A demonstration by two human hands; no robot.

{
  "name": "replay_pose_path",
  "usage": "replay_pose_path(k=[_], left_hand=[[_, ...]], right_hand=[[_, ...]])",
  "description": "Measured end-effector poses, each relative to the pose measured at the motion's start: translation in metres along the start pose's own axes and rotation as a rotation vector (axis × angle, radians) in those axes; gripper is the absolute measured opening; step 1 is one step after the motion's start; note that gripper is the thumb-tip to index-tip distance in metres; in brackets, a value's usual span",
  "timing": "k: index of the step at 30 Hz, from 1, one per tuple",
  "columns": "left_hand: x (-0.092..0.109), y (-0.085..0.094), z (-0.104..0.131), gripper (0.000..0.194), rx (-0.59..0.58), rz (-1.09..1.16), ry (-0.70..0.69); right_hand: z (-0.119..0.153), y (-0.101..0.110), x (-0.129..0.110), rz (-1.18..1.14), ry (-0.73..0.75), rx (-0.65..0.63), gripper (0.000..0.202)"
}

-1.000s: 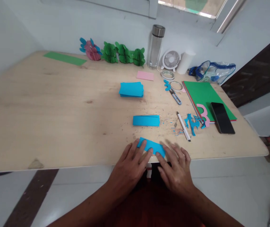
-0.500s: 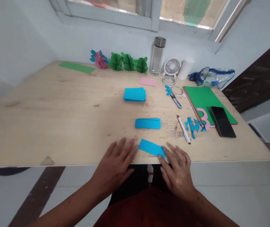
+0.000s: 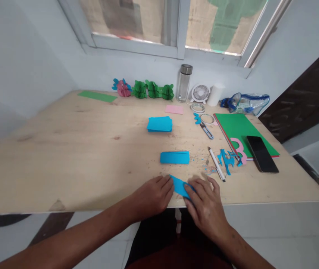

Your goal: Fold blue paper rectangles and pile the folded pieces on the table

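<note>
Blue paper (image 3: 179, 187) meets curled left hand (image 3: 157, 195), grip unclear, and loosely spread right hand (image 3: 206, 203).

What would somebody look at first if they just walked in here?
Probably the bright blue strip at the table's near edge, with the left hand at one end and the right hand on the other. Next, maybe the ruffled green shapes by the wall, beside a pink one with blue bits. Over on the right, a black phone lies partly on green paper.
</note>
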State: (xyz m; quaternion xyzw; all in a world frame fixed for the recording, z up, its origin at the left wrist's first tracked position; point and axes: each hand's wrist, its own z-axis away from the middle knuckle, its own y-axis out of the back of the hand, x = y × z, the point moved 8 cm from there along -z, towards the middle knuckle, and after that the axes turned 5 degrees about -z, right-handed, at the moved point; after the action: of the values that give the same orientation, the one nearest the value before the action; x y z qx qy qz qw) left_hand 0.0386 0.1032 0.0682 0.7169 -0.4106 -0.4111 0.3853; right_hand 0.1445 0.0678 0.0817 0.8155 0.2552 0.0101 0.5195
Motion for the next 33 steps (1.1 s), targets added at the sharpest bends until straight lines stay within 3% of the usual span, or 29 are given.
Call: replay_pose_path(k=[6,13,19,24,28,33], left_hand=[[-0.007,-0.002,0.003,0.018,0.009,0.019,-0.05],[-0.017,0.001,-0.003,0.018,-0.054,-0.018,-0.052],[-0.011,0.0,-0.008,0.013,-0.048,-0.092,-0.112],[-0.013,0.003,-0.008,0.02,0.011,-0.094,-0.12],[-0.027,0.015,-0.012,0.018,0.055,-0.095,-0.083],[-0.059,0.047,-0.015,0.015,0.307,-0.161,0.015]], right_hand=[[-0.014,-0.001,0.007,-0.053,0.065,0.064,0.018],[-0.028,-0.013,-0.001,-0.044,0.106,-0.093,0.015],[-0.022,-0.014,-0.004,-0.004,0.112,-0.08,0.018],[-0.026,-0.013,-0.008,0.0,0.126,-0.05,0.014],[-0.044,-0.001,-0.011,0.013,0.189,0.008,0.017],[-0.08,0.023,-0.004,0.107,0.299,0.19,0.012]])
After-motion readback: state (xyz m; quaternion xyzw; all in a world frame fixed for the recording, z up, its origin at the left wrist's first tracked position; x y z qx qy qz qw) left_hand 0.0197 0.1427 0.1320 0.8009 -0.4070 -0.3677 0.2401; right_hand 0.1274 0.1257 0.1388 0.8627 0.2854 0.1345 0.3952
